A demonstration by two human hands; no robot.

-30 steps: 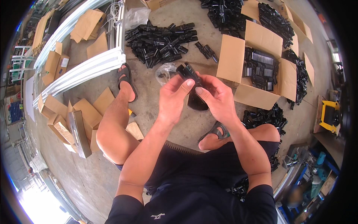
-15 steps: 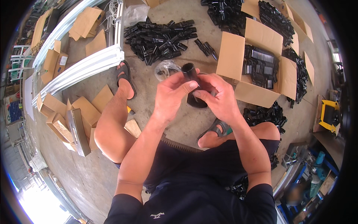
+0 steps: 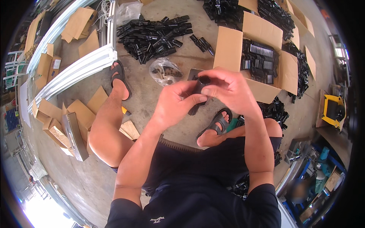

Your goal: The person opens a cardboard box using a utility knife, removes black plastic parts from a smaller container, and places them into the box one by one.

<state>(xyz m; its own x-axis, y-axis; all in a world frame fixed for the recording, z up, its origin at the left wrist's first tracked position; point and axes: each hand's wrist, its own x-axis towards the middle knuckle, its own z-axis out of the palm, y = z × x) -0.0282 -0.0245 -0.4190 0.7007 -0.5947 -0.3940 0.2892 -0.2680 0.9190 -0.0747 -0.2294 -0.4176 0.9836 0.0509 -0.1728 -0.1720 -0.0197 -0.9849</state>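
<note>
Concrete floor busy with black piles; one tube in both hands

Workshop, person seated low. Black tube sits between the hands, above the floor, open end up. Right hand: thumb and fingers pinched narrow near the open end. Left hand: fingers curled close round the tube, thumb across it.

Progress, best judgement: neat rows of black parts in the open carton look sorted. Left over: loose heap ahead, two parts lying apart from it, another heap by the right knee. Tube in hand looks unfinished.

Hard to read: fingertips behind the tube; whether the dark lower end is the same piece; carton depth below the rows; contents of the clear bag. Right-knee heap partly hidden by the leg.
</note>
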